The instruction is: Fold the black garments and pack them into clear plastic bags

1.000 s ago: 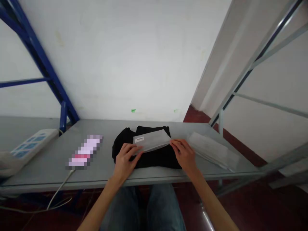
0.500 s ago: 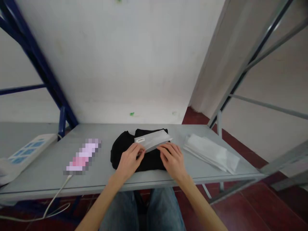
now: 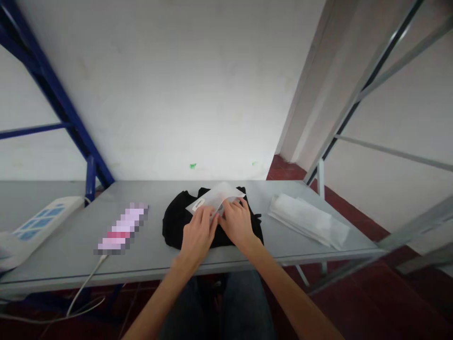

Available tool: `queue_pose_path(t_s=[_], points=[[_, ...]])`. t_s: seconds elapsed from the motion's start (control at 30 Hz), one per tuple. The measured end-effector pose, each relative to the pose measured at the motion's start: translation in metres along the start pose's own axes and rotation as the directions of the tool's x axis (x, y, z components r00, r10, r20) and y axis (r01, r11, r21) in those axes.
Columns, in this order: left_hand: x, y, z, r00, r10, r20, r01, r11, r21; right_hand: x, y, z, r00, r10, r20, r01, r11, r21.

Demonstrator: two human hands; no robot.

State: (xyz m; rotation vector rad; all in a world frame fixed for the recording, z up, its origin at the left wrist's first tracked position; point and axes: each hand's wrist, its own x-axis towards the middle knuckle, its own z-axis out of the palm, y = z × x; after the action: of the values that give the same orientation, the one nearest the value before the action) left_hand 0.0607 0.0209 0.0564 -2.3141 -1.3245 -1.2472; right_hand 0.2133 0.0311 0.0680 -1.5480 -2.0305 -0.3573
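Observation:
Both hands hold a translucent white plastic bag (image 3: 221,191) with a small white label on its left part. My left hand (image 3: 198,233) pinches the bag's near edge on the left. My right hand (image 3: 236,222) grips the near edge just beside it, with fingers curled over the plastic. The bag is bent and tilted above a folded black garment (image 3: 174,222), which lies on the grey table (image 3: 141,264). The hands and the bag cover the middle of the garment.
On the right lies a stack of white plastic bags (image 3: 307,219). To the left are a blurred-out phone-like object (image 3: 122,229) with a white cable (image 3: 87,281) and a white power strip (image 3: 46,219). Metal frames, blue (image 3: 67,113) and grey (image 3: 339,127), rise at either side. A wall stands behind.
My right hand has moved left, close to my left hand. The bag, flat and narrow before, is now bent up and partly spread between the fingers.

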Motion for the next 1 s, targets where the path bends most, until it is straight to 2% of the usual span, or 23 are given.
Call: queue_pose_path(t_s=[0.1, 0.27, 0.33, 0.4, 0.47, 0.5, 0.6, 0.73, 0.87, 1.0], points=[[-0.004, 0.004, 0.007, 1.0, -0.01, 0.001, 0.01, 0.998, 0.054, 0.01, 0.001, 0.001, 0.999, -0.041, 0.001, 0.041, 0.999, 0.014], [-0.002, -0.003, 0.005, 1.0, -0.014, 0.005, 0.013, 0.99, 0.138, 0.01, 0.013, 0.003, 0.978, -0.182, -0.1, 0.196, 0.968, 0.156], [0.001, -0.007, 0.002, 0.999, -0.048, -0.015, 0.05, 0.986, 0.159, 0.002, 0.018, 0.002, 0.987, -0.049, -0.155, 0.076, 0.982, 0.175], [0.004, -0.009, 0.0, 0.998, -0.064, -0.021, 0.067, 0.984, 0.166, -0.008, 0.021, 0.002, 0.97, 0.191, -0.153, -0.17, 0.975, 0.144], [0.006, -0.012, 0.0, 0.998, -0.067, -0.015, 0.069, 0.984, 0.165, -0.016, 0.026, 0.002, 0.928, 0.366, -0.07, -0.361, 0.93, 0.065], [0.007, -0.013, 0.0, 0.998, -0.068, -0.009, 0.069, 0.984, 0.165, -0.018, 0.028, 0.002, 0.909, 0.416, -0.017, -0.416, 0.909, 0.022], [0.007, -0.016, 0.001, 0.997, -0.076, -0.008, 0.076, 0.983, 0.168, -0.015, 0.035, 0.003, 0.863, 0.494, 0.101, -0.489, 0.869, -0.072], [0.008, -0.017, 0.001, 0.995, -0.097, -0.001, 0.096, 0.981, 0.168, 0.0, 0.048, 0.001, 0.804, 0.529, 0.272, -0.517, 0.848, -0.119], [0.009, -0.018, 0.0, 0.995, -0.103, 0.002, 0.101, 0.985, 0.143, 0.01, 0.066, 0.002, 0.749, 0.495, 0.44, -0.545, 0.838, -0.015], [0.008, -0.019, 0.0, 0.994, -0.113, -0.012, 0.113, 0.985, 0.13, 0.011, 0.079, 0.009, 0.731, 0.48, 0.484, -0.586, 0.806, 0.086]])
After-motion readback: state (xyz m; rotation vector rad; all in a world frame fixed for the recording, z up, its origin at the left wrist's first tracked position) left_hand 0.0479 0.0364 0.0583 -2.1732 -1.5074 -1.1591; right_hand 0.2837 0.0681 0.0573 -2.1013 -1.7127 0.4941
